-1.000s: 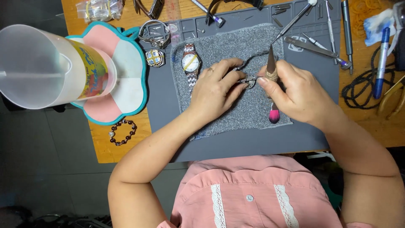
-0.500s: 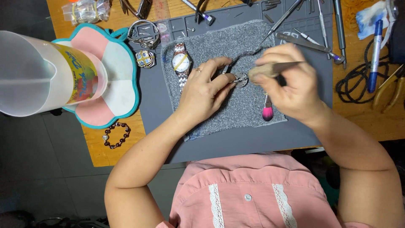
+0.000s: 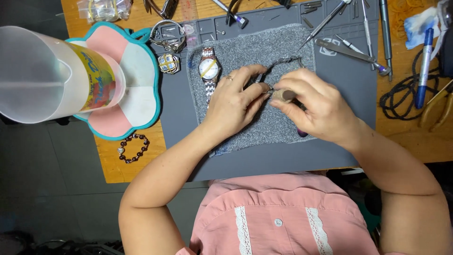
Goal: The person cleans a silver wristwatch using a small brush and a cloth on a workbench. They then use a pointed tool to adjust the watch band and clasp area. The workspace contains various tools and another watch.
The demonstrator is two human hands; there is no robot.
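My left hand (image 3: 234, 101) rests on a grey cloth (image 3: 264, 52) and pinches one end of a dark metal watch band (image 3: 289, 60). My right hand (image 3: 317, 107) grips a small wooden-handled tool (image 3: 283, 95), its tip meeting the band between my fingertips. A silver wristwatch with a white dial (image 3: 208, 69) lies on the cloth just left of my left hand. Part of the band is hidden under my fingers.
The cloth lies on a grey work mat (image 3: 344, 85) on a wooden table. Tweezers and screwdrivers (image 3: 351, 49) lie at the mat's top right. A large translucent jug (image 3: 52, 75) stands on a flower-shaped coaster (image 3: 137, 101). A bead bracelet (image 3: 133, 148), blue pen (image 3: 423, 66), pliers (image 3: 439, 108).
My right hand has tipped the wooden tool from upright to nearly flat and end-on, and drawn closer to my left hand. The view has shifted slightly.
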